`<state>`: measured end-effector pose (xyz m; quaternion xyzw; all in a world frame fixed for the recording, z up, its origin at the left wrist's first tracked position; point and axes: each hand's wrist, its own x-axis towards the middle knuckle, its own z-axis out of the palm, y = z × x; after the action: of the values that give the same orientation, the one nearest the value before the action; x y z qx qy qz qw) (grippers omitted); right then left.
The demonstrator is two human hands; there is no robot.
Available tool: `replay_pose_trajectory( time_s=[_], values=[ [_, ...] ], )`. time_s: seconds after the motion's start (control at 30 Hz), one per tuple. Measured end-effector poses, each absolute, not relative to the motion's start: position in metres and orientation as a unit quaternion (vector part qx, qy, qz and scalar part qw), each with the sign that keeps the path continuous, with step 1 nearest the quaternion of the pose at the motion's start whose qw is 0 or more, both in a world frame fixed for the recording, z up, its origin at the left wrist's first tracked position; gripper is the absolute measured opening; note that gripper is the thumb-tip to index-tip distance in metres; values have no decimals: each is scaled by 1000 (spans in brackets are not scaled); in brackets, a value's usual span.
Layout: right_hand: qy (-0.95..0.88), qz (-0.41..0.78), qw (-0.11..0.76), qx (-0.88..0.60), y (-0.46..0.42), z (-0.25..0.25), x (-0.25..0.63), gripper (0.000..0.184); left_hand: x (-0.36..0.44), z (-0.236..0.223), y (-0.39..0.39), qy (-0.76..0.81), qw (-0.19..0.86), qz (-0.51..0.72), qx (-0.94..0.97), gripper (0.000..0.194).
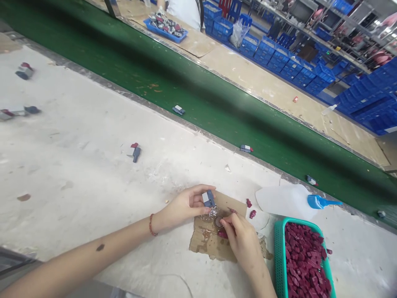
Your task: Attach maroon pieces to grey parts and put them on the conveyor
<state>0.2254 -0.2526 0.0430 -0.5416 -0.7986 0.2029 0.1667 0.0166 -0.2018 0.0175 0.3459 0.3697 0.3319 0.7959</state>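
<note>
My left hand (189, 205) grips a small blue-grey and white plastic part (208, 199) between thumb and fingers, above a piece of brown cardboard (203, 242). Just below that part lies a heap of tiny shiny metal pieces (213, 212). My right hand (243, 238) is closed in a pinch over the cardboard, beside a small round dark disc (218, 222). Whatever its fingertips hold is too small to make out. Under the right hand shows a dark red plastic piece (222, 234). Two more red pieces (252, 214) rest to the right of the cardboard.
A green basket (280, 248) full of dark red pieces stands at right. Behind it lies a white bottle (282, 200) with a blue nozzle. A green conveyor belt (214, 109) carries several parts. Across it are a blue tray (166, 33) and a person in white (186, 12).
</note>
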Motion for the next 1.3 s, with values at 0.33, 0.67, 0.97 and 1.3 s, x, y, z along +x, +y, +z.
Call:
replay_pose_trajectory(
  time_s=[0.33, 0.67, 0.97, 1.3],
  values=[
    [-780, 248, 207, -536, -251, 39, 221, 35, 17, 26, -200, 351, 830, 336, 275, 44],
    [-496, 481, 380, -615, -253, 47, 222, 40, 17, 26, -203, 348, 829, 326, 292, 40],
    [-432, 501, 452, -598, -254, 43, 220, 39, 24, 22, -224, 351, 713, 249, 553, 25],
    [-526, 490, 394, -573, -264, 40, 218, 33, 24, 21, -228, 335, 630, 229, 662, 19]
  ],
)
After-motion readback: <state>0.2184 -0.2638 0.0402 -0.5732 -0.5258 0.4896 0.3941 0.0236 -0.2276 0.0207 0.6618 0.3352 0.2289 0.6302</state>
